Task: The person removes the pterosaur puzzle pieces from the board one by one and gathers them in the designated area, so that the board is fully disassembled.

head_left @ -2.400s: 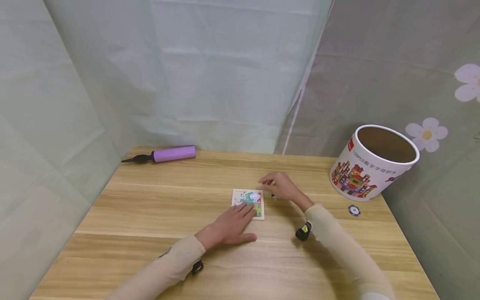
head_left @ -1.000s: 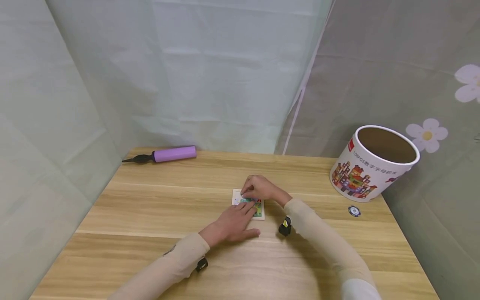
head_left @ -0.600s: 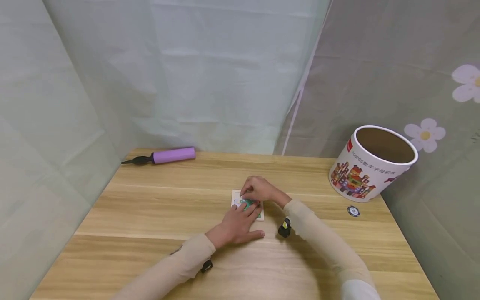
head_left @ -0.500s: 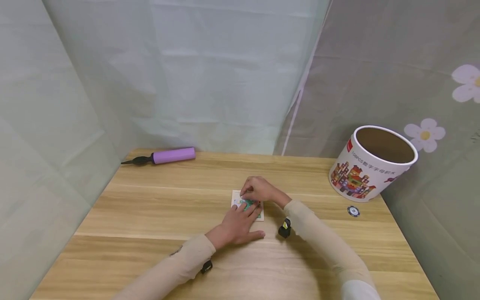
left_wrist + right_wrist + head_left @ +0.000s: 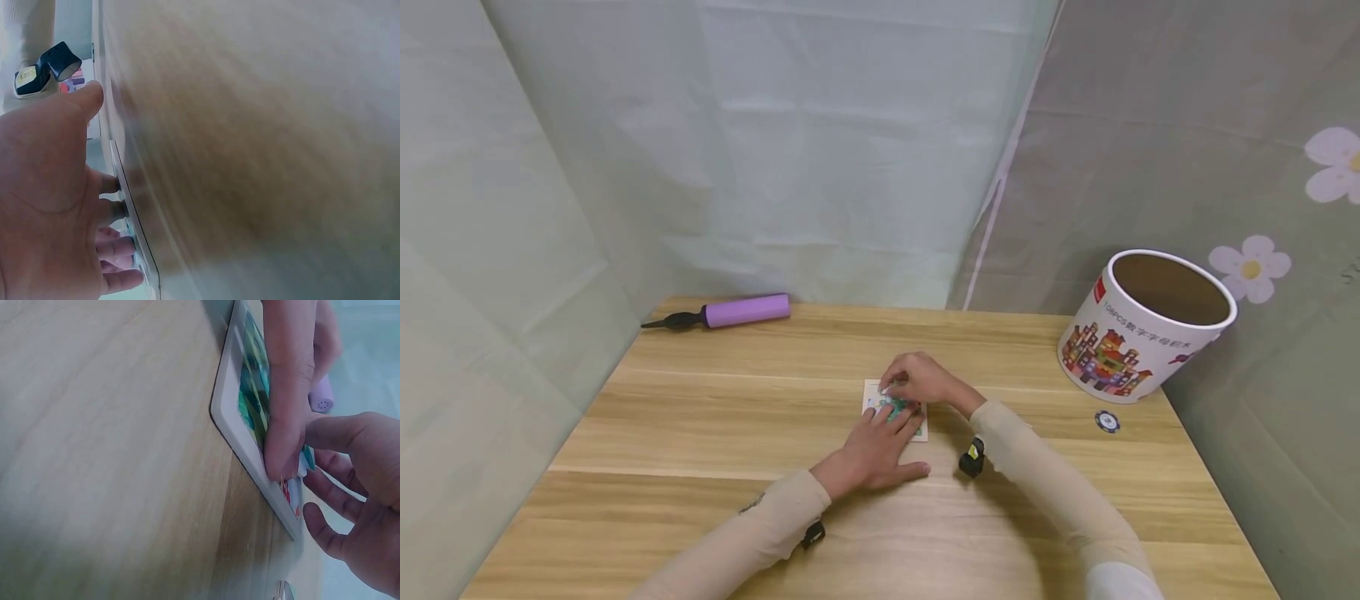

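A small square jigsaw puzzle (image 5: 871,390) with a coloured picture lies on the table, its pale frame showing in the right wrist view. My left hand (image 5: 876,450) rests across it with fingers spread and straight, the fingertips pressing on the picture. In the left wrist view these fingers meet the puzzle's face. Over the far part of the puzzle, my right hand (image 5: 921,379) pinches a teal and white puzzle piece (image 5: 307,461) between thumb and fingers. The piece stands tilted up from the picture, right beside a left fingertip, and is mostly hidden in the head view.
Another small loose piece (image 5: 285,591) lies on the table beyond the puzzle's corner. A purple hand pump (image 5: 748,310) lies at the back left. At the back right stands a large white bucket (image 5: 1105,354), with a round blue and white chip (image 5: 1107,422) before it.
My right hand has come left from beside the puzzle to over its far part, where it now holds a piece. My left hand has slid slightly right, its fingers spreading.
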Tool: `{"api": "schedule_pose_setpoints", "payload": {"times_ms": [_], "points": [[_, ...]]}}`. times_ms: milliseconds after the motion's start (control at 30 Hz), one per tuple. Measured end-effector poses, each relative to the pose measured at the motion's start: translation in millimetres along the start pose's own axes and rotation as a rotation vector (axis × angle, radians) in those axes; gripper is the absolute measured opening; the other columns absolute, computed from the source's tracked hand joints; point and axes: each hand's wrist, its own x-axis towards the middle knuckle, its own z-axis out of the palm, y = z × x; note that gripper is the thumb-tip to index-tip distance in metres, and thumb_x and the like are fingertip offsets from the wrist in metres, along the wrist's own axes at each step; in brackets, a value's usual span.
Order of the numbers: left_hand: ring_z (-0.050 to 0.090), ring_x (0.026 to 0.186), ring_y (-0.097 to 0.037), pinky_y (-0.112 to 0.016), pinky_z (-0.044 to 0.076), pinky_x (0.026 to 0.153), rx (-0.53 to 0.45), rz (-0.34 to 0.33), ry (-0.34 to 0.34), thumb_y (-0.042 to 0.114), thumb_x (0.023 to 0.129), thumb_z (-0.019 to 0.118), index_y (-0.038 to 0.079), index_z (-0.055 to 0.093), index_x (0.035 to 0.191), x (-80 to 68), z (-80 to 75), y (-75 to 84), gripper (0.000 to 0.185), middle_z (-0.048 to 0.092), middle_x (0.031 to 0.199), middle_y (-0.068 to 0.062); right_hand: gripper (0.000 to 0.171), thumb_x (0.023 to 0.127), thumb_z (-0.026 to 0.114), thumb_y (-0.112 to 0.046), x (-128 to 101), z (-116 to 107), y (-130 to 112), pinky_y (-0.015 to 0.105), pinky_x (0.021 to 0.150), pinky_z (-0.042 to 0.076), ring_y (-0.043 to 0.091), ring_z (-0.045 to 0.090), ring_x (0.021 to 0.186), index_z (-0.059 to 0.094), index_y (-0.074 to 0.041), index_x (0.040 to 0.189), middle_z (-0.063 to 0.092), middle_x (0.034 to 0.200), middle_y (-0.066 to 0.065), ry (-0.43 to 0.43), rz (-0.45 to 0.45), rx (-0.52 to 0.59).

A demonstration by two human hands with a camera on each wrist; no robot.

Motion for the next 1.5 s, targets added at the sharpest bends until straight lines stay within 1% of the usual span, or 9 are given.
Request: {"api": "schedule_pose_setpoints", "payload": {"times_ms": [100, 233, 367, 533, 767, 933, 1100, 1233, 1500], "points": [[0.027, 0.153, -0.034, -0.058, 0.035, 0.116, -0.005, 0.001, -0.001, 0.069, 0.100, 0.041, 0.013, 0.031, 0.162, 0.2, 0.2, -0.3, 0.084, 0.025, 0.169, -0.006, 0.013, 0.093, 0.076, -0.013, -1, -1, 0, 0.029, 0.082, 0.057, 0.012, 0.070, 0.094, 0.080, -0.014, 0.104, 0.075, 0.104, -0.001, 0.020, 0.019, 0.014], [0.029, 0.152, -0.035, -0.058, 0.035, 0.116, -0.011, 0.006, -0.003, 0.068, 0.100, 0.043, 0.013, 0.031, 0.162, 0.0, 0.3, -0.5, 0.083, 0.027, 0.168, -0.007, 0.013, 0.093, 0.076, -0.012, -2, -1, 3, 0.028, 0.081, 0.059, 0.010, 0.072, 0.092, 0.080, -0.013, 0.105, 0.077, 0.101, 0.000, 0.041, 0.025, 0.053], [0.030, 0.151, -0.036, -0.058, 0.036, 0.115, -0.007, 0.015, 0.004, 0.067, 0.100, 0.043, 0.012, 0.032, 0.161, -1.3, 0.3, -0.3, 0.083, 0.027, 0.168, -0.008, 0.010, 0.093, 0.076, -0.014, -3, -1, 5, 0.025, 0.078, 0.058, 0.005, 0.070, 0.086, 0.079, -0.013, 0.102, 0.077, 0.094, -0.004, 0.047, 0.032, 0.067], [0.031, 0.151, -0.036, -0.058, 0.037, 0.114, 0.020, 0.023, 0.011, 0.067, 0.101, 0.042, 0.012, 0.032, 0.161, -2.2, 1.3, -0.3, 0.083, 0.028, 0.168, -0.008, 0.004, 0.093, 0.077, -0.020, -3, -1, 5, 0.023, 0.070, 0.054, 0.002, 0.065, 0.076, 0.079, -0.017, 0.094, 0.075, 0.087, -0.008, 0.047, 0.050, 0.027], [0.030, 0.151, -0.037, -0.060, 0.037, 0.114, 0.018, 0.028, 0.010, 0.067, 0.101, 0.043, 0.010, 0.032, 0.161, -1.1, 2.7, 0.2, 0.084, 0.027, 0.168, -0.010, 0.009, 0.095, 0.074, -0.019, -2, -1, 3, 0.024, 0.073, 0.055, 0.007, 0.067, 0.083, 0.082, -0.015, 0.098, 0.077, 0.095, -0.003, 0.056, -0.003, -0.057], [0.032, 0.149, -0.038, -0.059, 0.037, 0.114, 0.009, 0.034, 0.020, 0.066, 0.101, 0.044, 0.009, 0.035, 0.160, 0.2, 2.1, 0.7, 0.083, 0.030, 0.167, -0.011, 0.012, 0.097, 0.072, -0.019, -5, -6, 3, 0.026, 0.075, 0.054, 0.009, 0.067, 0.085, 0.082, -0.014, 0.100, 0.077, 0.098, -0.002, 0.077, -0.015, -0.021], [0.033, 0.149, -0.040, -0.060, 0.036, 0.115, -0.005, 0.026, 0.009, 0.065, 0.101, 0.045, 0.009, 0.033, 0.160, -0.1, 2.8, -0.7, 0.083, 0.028, 0.167, -0.012, 0.015, 0.098, 0.070, -0.018, -15, -19, 6, 0.030, 0.078, 0.057, 0.011, 0.068, 0.087, 0.081, -0.010, 0.105, 0.077, 0.101, 0.002, 0.128, -0.010, 0.051], [0.032, 0.149, -0.040, -0.060, 0.033, 0.117, -0.031, 0.011, 0.006, 0.064, 0.100, 0.047, 0.009, 0.034, 0.160, -2.1, 2.1, -1.8, 0.083, 0.027, 0.167, -0.016, 0.017, 0.098, 0.070, -0.017, -27, -31, 13, 0.033, 0.081, 0.059, 0.014, 0.070, 0.090, 0.081, -0.007, 0.106, 0.077, 0.102, 0.004, 0.159, -0.003, 0.053], [0.034, 0.149, -0.038, -0.057, 0.033, 0.118, -0.063, -0.004, 0.015, 0.066, 0.099, 0.048, 0.008, 0.031, 0.161, -3.8, 2.1, -3.4, 0.085, 0.027, 0.166, -0.019, 0.017, 0.096, 0.073, -0.016, -58, -48, 25, 0.036, 0.078, 0.059, 0.014, 0.069, 0.086, 0.081, -0.005, 0.106, 0.077, 0.100, 0.004, 0.213, 0.079, 0.049]]}}
